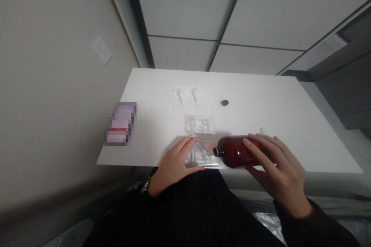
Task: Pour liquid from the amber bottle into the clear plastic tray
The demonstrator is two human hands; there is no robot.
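Observation:
A dark red bottle [236,151] is tipped on its side, its open black neck pointing left over a small clear container [206,156] near the table's front edge. My right hand [278,173] is wrapped round the bottle's body. My left hand [176,162] grips the left side of the clear container, fingers curled on it. A second clear container [201,125] stands just behind the first.
On the white table [275,100] lie two white pump heads in a clear bag [187,97], a small black cap [224,102] and a small white piece [262,130]. A blurred pink item [121,122] lies at the left edge. A wall runs along the left.

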